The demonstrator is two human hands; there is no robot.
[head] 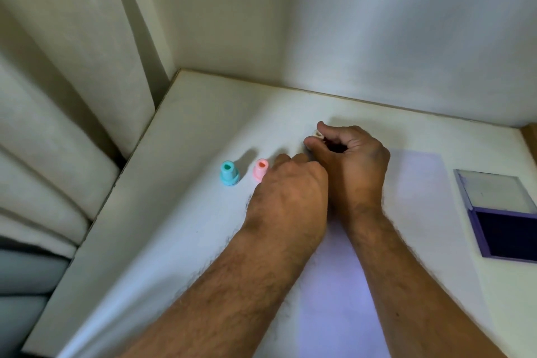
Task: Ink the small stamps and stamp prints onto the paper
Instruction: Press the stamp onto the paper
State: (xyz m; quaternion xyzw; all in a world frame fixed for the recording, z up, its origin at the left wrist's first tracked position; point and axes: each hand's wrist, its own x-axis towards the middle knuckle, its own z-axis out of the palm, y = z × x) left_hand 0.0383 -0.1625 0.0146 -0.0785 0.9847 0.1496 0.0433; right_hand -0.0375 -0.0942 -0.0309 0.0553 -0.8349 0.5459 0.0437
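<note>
Right hand [353, 160]: thumb and forefinger pinch a small cream stamp [318, 134] at its far left edge; the other fingers are curled in over the palm.
Left hand [290, 189]: knuckles up and fingers bent down toward the table [180, 183]; its fingertips are hidden, so I cannot tell whether it holds anything.
Cream stamp: held off the table beyond the paper's far left corner, its hollow top turned toward the camera, its long axis tilted; the printing face is out of sight.
Pink stamp [260, 168]: upright on the table, just beside the left hand's fingers, on their left.
Teal stamp [229, 173]: upright, left of the pink one, a little apart from it.
Paper [406, 197]: flat under and right of both forearms; no prints show on the visible part.
Ink pad [507, 238]: open at the right, lid [494, 189] folded back on the far side, dark pad nearer the person.
Key relation: the pad lies well to the right of the pinched stamp, across the paper; the right hand is the nearer one and already has the stamp.
Likely step: carry the cream stamp right, face down onto the pad.
Writing: no brand, label or text is readable anywhere.
</note>
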